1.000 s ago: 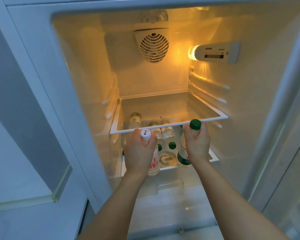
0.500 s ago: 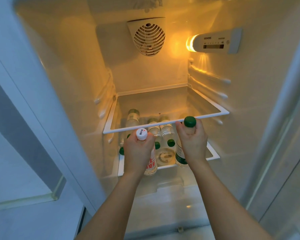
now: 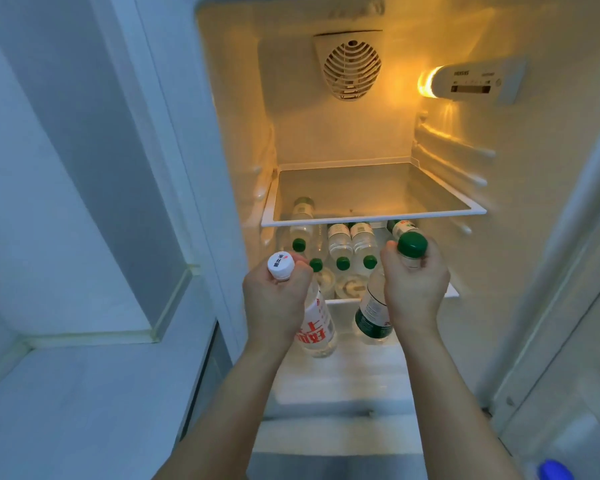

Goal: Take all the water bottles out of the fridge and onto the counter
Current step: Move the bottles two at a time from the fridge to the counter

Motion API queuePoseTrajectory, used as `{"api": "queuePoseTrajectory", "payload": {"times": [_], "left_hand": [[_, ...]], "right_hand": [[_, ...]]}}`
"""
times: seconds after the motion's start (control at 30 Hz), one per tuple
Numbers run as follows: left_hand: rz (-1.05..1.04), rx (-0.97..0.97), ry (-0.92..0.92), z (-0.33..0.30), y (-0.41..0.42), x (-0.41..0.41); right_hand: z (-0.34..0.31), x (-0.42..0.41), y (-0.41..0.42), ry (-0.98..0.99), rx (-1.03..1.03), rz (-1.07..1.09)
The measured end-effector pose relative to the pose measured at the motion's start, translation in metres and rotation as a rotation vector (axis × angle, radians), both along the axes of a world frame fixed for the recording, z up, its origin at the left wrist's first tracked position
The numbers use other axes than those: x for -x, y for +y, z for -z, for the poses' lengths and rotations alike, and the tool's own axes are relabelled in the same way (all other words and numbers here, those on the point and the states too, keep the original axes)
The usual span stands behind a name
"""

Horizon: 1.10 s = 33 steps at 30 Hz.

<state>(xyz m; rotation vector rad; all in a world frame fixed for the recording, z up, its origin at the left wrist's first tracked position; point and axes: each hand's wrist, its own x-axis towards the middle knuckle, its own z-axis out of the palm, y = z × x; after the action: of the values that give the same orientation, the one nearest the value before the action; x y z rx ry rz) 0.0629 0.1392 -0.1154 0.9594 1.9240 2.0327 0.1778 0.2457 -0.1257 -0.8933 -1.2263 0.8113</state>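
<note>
My left hand [image 3: 274, 299] grips the neck of a clear bottle with a white cap and red lettering [image 3: 317, 329], held in front of the open fridge. My right hand [image 3: 414, 289] grips a green-capped bottle with a green label [image 3: 373, 315] by its neck. Both bottles hang below my hands, outside the shelf edge. Behind them, several more green-capped water bottles [image 3: 342, 244] lie on the lower fridge shelf [image 3: 452, 292], caps pointing at me. The grey counter [image 3: 84, 393] lies at the lower left.
A glass shelf with a white rim [image 3: 371, 216] sits above the bottles and holds nothing. A fan vent [image 3: 352, 69] and a lit control box [image 3: 471, 81] are at the fridge's back and right wall. A blue cap [image 3: 555, 471] shows at the bottom right.
Both hands have drawn back from the lower shelf toward me, each carrying its bottle out past the shelf edge. My view has swung left, so the counter shows more.
</note>
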Motion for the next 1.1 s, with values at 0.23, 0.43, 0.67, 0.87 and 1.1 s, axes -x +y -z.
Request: {"api": "queuePoseTrajectory", "payload": {"times": [0.23, 0.43, 0.67, 0.87, 1.1], "left_hand": [[-0.093, 0.046, -0.028, -0.004, -0.100, 0.001], [-0.155, 0.086, -0.031, 0.006, -0.181, 0.004], [-0.253, 0.127, -0.092, 0.008, -0.263, -0.005], [-0.393, 0.166, -0.094, 0.000, -0.318, -0.030], [-0.615, 0.150, -0.272, 0.005, -0.381, -0.079]], "right_hand": [[-0.003, 0.004, -0.092, -0.006, 0.004, -0.094], [0.012, 0.008, -0.165, -0.061, 0.029, -0.181], [0.007, 0.016, -0.233, -0.098, 0.054, -0.321], [0.008, 0.015, -0.269, -0.108, 0.039, -0.564], [0.027, 0.008, -0.319, -0.205, 0.132, -0.926]]}}
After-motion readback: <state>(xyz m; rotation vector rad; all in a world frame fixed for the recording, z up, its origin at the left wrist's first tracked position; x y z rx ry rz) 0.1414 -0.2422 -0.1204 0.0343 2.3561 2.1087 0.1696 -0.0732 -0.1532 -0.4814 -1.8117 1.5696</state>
